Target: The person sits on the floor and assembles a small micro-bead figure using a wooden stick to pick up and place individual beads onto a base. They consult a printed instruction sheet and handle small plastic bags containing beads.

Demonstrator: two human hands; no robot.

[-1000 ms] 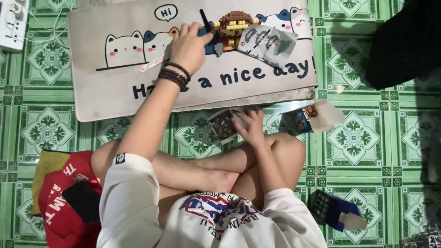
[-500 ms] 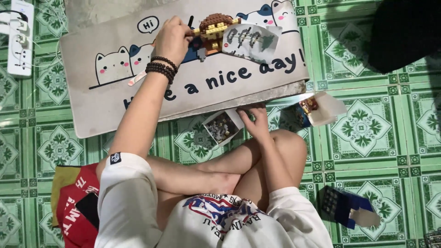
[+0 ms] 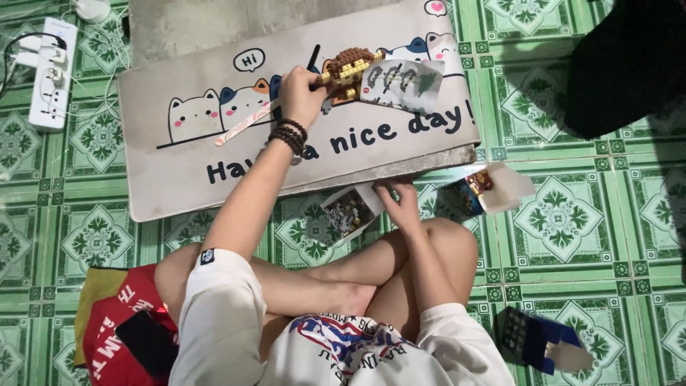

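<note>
The left hand (image 3: 301, 89) was closed on the edge of a small brown-and-yellow brick model (image 3: 348, 69), pinning it against the cat-printed mat (image 3: 214, 179), apparently so that it would not shift while bricks were pressed on. A dark thin tool (image 3: 312, 58) rose from the fingers; how it was gripped could not be told. The model sat near the mat's far edge, touching a folded instruction sheet (image 3: 400, 83) laid just beside it, probably for easy reading.

The right hand (image 3: 400, 207) lay well apart from the left, off the mat, its fingers curled at the rim of a small open box of loose bricks (image 3: 348, 211) on the green tiled floor (image 3: 593, 214). Whether it pinched a brick could not be told. The box stood close to the crossed legs, within easy reach.

Further out, a second opened carton (image 3: 493, 189) lay near the mat's corner, a blue box (image 3: 536, 339) by the right knee, a red cushion (image 3: 118, 322) on the left, and a power strip (image 3: 50, 75) off to the far left.
</note>
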